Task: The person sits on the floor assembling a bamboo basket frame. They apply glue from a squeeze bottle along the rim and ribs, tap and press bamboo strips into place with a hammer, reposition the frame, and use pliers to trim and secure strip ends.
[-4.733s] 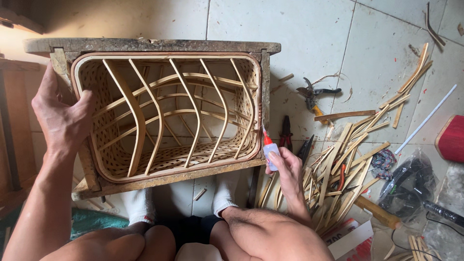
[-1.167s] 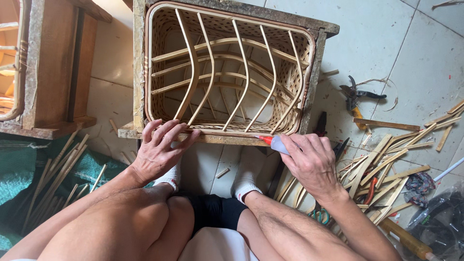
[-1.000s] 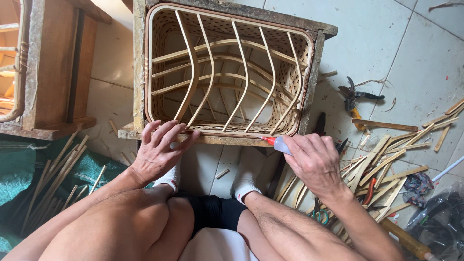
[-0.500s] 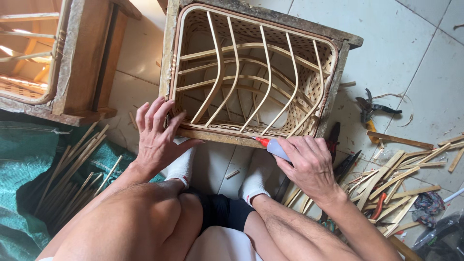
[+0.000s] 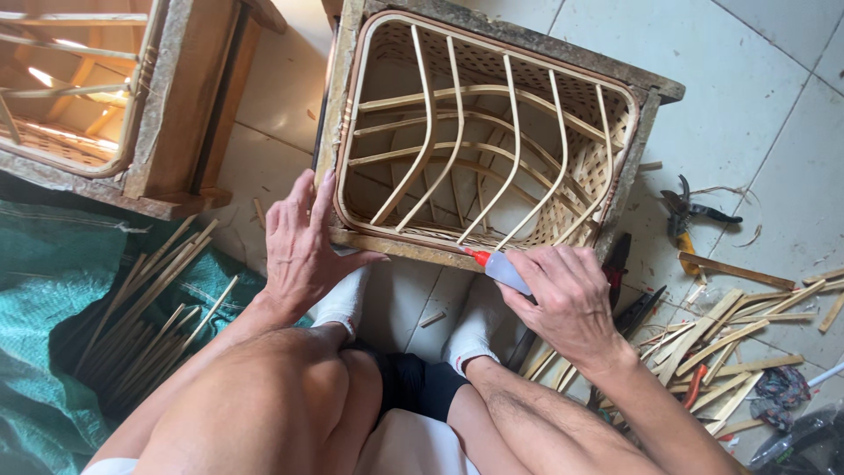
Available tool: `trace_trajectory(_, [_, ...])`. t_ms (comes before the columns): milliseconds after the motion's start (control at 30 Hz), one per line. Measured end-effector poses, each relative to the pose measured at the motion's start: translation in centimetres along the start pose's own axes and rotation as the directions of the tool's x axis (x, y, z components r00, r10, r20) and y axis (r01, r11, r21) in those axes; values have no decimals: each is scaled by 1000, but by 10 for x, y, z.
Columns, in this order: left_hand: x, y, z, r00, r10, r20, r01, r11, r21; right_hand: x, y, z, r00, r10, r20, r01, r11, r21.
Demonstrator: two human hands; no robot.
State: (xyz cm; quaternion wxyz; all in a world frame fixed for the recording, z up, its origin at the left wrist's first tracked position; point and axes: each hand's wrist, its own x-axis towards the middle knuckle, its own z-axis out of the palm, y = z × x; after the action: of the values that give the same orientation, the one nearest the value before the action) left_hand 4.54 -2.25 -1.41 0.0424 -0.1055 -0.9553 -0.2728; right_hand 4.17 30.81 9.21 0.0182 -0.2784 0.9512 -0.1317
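Left hand (image 5: 303, 242) lies spread on the bamboo basket frame (image 5: 479, 145); right hand (image 5: 567, 299) pinches a red-tipped glue bottle (image 5: 501, 268) at its lower rim.

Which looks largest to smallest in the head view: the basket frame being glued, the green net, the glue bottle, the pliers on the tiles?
1. basket frame
2. green net, cut off by the picture's edge, so its full extent is unsure
3. pliers
4. glue bottle, mostly hidden in the right hand, so close to the pliers
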Motion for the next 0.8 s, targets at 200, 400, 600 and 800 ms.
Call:
trace_trajectory(200, [2, -6, -3, 1000, -15, 24, 16, 1000, -22, 16, -8, 7, 998, -34, 51, 34, 999, 6])
trace_trajectory(400, [2, -10, -4, 1000, 7, 9, -6, 999, -49, 16, -10, 6, 996, -51, 77, 54, 998, -41])
trace_trajectory(600, [3, -16, -3, 1000, 2, -2, -2, 995, -98, 26, -9, 10, 997, -48, 60, 44, 997, 70])
trace_trajectory(800, [5, -24, -3, 1000, 17, 2, -17, 991, -131, 48, -11, 27, 991, -103, 84, 95, 991, 94])
